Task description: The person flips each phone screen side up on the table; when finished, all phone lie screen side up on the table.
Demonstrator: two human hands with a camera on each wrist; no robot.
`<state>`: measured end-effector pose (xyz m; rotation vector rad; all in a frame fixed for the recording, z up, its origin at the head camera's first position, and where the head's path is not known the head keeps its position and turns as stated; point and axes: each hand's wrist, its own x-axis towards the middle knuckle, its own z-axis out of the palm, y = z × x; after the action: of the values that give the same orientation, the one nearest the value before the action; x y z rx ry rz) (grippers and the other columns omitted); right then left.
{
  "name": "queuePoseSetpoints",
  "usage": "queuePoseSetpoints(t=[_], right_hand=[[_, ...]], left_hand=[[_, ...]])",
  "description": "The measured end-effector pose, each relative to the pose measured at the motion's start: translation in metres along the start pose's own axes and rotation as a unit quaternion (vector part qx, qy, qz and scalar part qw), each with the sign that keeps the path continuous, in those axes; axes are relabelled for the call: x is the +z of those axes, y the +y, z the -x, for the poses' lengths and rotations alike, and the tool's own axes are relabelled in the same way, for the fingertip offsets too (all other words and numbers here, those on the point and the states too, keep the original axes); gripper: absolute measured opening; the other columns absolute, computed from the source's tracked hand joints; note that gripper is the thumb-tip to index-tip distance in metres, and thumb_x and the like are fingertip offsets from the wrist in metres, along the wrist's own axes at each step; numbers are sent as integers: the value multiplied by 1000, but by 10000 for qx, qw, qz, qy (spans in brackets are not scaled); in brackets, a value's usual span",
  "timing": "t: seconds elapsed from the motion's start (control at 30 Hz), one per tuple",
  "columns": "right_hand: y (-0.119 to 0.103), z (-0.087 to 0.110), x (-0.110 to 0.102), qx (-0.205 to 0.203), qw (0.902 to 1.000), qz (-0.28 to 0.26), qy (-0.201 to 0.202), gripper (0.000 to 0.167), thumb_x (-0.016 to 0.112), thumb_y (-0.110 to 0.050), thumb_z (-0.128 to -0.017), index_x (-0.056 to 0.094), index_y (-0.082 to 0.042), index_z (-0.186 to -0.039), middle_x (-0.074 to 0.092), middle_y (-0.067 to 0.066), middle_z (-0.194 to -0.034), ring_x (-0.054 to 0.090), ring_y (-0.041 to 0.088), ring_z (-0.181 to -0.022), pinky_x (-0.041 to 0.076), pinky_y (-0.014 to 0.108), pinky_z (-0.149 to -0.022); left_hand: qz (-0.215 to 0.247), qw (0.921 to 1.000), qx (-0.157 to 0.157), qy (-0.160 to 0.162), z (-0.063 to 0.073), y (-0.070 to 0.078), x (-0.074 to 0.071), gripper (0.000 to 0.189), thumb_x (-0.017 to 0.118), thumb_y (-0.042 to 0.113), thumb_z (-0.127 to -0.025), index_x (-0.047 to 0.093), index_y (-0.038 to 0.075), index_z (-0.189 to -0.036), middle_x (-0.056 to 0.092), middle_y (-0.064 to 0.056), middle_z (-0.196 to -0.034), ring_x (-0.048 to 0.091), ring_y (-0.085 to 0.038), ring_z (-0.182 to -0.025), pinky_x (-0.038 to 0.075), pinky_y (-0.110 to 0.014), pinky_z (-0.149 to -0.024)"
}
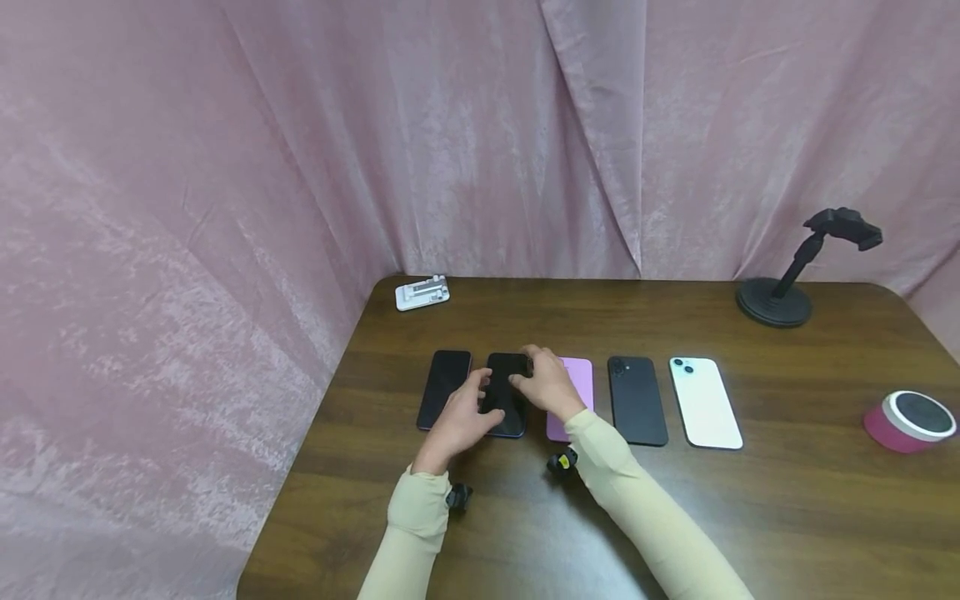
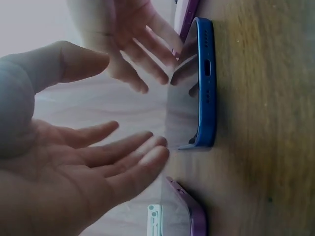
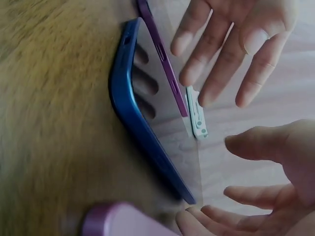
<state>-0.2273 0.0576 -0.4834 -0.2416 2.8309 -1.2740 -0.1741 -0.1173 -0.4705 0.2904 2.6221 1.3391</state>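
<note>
A phone with a dark screen and a blue frame (image 1: pixel 510 398) lies face up on the table, also seen as a blue edge (image 2: pixel 208 88) in the left wrist view. Over its left side hovers my left hand (image 1: pixel 459 423), fingers spread and apart from the thumb. My right hand (image 1: pixel 551 385) hangs over its right side and partly covers a pink phone (image 1: pixel 579 385). Both wrist views show gaps between my fingers, and neither hand grips anything. Left of the blue-framed phone lies another dark-screened phone (image 1: pixel 442 385), its edge purple (image 3: pixel 170 81) in the right wrist view.
Further right lie a black phone (image 1: pixel 637 404) and a white phone (image 1: pixel 705 404), both back up. A small white folded holder (image 1: pixel 422 293) is at the back left. A black stand (image 1: pixel 774 307) stands back right, and a pink-and-white round object (image 1: pixel 903 425) lies far right.
</note>
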Motion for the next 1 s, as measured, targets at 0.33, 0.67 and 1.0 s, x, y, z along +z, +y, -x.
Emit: queuePoseSetpoints(t=[0.33,0.67,1.0], right_hand=[[10,4,-26,-429,9969,-647,138,52,70,-14,-93,54,4,-139,61,26,-132,64,40,-113,52,51,-92],[23,4,-54,-590,9954,-742,153,55,71,-12,-91,51,4,-141,59,29,-132,63,45,-114,51,54,-94],[34,7,-62,-322,9983,-471,142,61,74,-9,-88,50,4,-142,55,30,-137,57,47,-121,50,55,-95]], left_hand=[[514,9971,550,75,-15,9,12,71,76,5,-85,42,-2,-147,54,-24,-141,58,-39,-119,52,-50,-93],[628,9965,537,-129,-25,24,24,80,78,5,-83,38,2,-151,48,-23,-145,57,-39,-121,52,-50,-92],[462,9961,583,-474,-27,34,42,85,81,1,-76,37,-2,-149,50,-23,-143,57,-38,-120,53,-46,-90]])
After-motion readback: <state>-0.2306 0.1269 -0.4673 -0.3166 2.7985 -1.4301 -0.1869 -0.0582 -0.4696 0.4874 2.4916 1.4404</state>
